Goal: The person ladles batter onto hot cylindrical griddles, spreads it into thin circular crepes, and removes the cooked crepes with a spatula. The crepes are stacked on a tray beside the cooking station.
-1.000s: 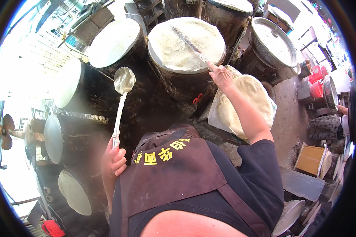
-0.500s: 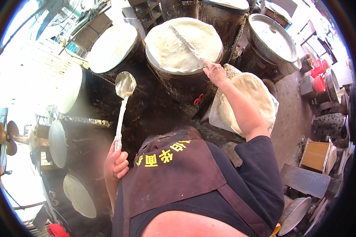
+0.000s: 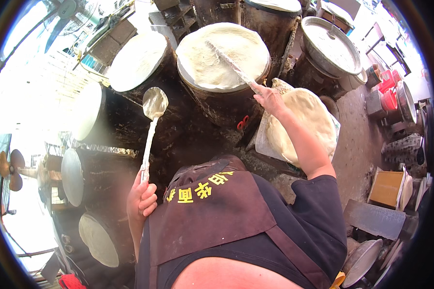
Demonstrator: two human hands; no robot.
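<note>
My left hand (image 3: 145, 200) is closed around the handle of a ladle (image 3: 155, 103), held with its bowl up and away from me. Pale batter or dough coats both bowl and handle. At the front right, my right hand (image 3: 270, 98) grips one end of a long, dough-smeared stick (image 3: 232, 63). The stick slants across a round, pale doughy layer (image 3: 212, 53) on top of a large dark drum (image 3: 222, 103). Below my right forearm, a thick round slab of dough (image 3: 296, 125) lies on a pale board or tray.
More dark drums with round white tops (image 3: 139, 60) stand in an arc on the left. A wide metal basin (image 3: 330, 45) holding white stuff sits at the far right. Red containers (image 3: 388, 98), a wooden box (image 3: 386, 188) and a fan (image 3: 10, 168) are farther out.
My right hand has drawn the stick slightly toward me and to the right across the doughy layer. The ladle in my left hand has barely shifted.
</note>
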